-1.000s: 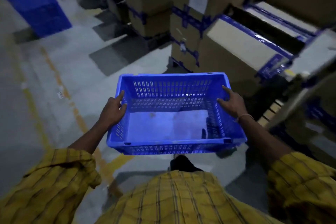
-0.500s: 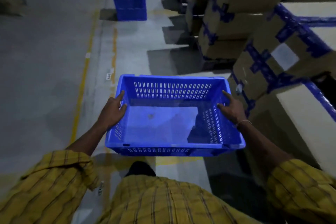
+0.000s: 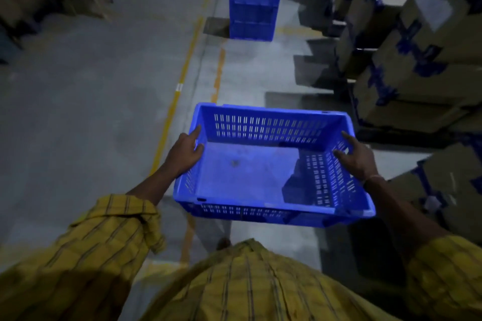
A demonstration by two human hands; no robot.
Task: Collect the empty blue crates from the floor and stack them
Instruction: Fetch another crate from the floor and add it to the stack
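Fingers of the left hand (image 3: 185, 151) and right hand (image 3: 357, 158) wrap under the rim of the slotted blue plastic crate (image 3: 250, 177), so you can't see them. The stack of blue plastic crates (image 3: 254, 4) up the aisle is too blurry to count. The tan cardboard boxes with blue tape (image 3: 417, 60) get cut off at the right edge, and the stuff in the top left is just a dark smear.

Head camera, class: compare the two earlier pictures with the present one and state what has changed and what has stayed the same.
The view has swung left, so the stack of blue crates moved from the far left to straight ahead up the aisle, and the cardboard boxes slid to the right side. Nothing was picked up or released. The left hand and right hand grip the carried crate by its side rims as before.
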